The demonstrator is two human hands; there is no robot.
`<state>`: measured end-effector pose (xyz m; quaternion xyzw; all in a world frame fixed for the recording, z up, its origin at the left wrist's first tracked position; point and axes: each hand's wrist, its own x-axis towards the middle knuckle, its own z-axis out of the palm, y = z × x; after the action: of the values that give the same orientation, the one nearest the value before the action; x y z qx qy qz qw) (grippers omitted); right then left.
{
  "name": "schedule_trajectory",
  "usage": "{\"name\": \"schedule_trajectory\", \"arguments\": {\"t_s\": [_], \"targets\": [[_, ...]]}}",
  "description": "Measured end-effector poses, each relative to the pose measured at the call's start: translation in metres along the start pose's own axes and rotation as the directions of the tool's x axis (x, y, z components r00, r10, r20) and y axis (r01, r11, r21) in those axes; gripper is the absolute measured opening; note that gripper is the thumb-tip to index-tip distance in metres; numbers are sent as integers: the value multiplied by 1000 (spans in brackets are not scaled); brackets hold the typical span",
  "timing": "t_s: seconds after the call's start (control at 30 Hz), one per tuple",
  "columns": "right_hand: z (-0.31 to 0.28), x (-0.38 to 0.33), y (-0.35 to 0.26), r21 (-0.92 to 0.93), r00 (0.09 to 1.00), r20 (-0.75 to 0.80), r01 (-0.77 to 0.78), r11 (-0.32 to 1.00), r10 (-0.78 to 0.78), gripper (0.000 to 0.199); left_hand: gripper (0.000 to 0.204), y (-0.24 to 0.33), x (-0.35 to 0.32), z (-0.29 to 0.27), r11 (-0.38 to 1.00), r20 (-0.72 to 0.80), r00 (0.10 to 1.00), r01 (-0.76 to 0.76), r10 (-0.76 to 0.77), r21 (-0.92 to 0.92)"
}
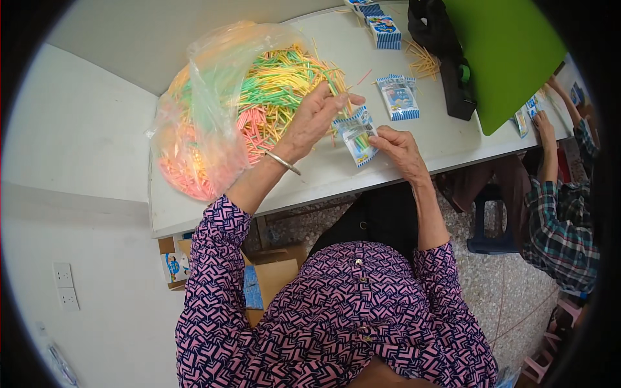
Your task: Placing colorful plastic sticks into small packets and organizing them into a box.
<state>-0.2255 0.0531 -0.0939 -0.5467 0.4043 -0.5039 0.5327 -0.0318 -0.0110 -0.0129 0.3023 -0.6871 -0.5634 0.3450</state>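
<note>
At far left on the white counter [194, 210], a clear plastic bag [207, 97] slumped open, stuffed with thin sticks [272, 97] in pink, yellow and green, spilling toward the right. Just right of the pile, the left hand [315, 119], a thin metal bangle [283, 161] at the wrist, fingers pinched narrow on a few sticks at the mouth of a small packet [356, 136]. Packet flat and rectangular, clear-fronted with blue-and-white striped edges, a few coloured sticks showing inside, lying tilted near the counter's near edge between both hands. Right hand [400, 150] pressed flat on the packet's right side, fingers curled, holding it down. Farther right, another packet of the same kind [399, 97] lying flat; at the far edge, two more [375, 16] in a row. Beside them a loose heap of yellow sticks [424, 59], then a black bag [446, 52] under a bright green board [508, 52]. At far right, another person's hands [546, 126] in plaid sleeves. Below the counter at left, a cardboard box [272, 275] with blue-printed packs.
</note>
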Motion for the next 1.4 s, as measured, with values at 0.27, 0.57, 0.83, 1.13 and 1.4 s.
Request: {"name": "schedule_trajectory", "arguments": {"t_s": [0.27,0.57,0.83,1.13,1.4], "targets": [[4,-2,-3,43,1000,-22,4,999,-4,21,20,0,1,5,999,5,1000,-31,31,-10],[3,-6,7,118,999,4,-33,992,33,19,26,-12,-3,12,1000,82,997,-3,3,6],[3,-3,11,192,997,-49,-47,980,58,22,32,-6,3,9,999,35,999,38,-39,29],[2,-3,6,221,997,29,-71,973,66,15,46,-5,22,15,711,347,928,-335,135,618],[-2,-3,4,343,992,-117,0,939,43,28,42,-4,15,20,914,148,978,75,-145,399]]}}
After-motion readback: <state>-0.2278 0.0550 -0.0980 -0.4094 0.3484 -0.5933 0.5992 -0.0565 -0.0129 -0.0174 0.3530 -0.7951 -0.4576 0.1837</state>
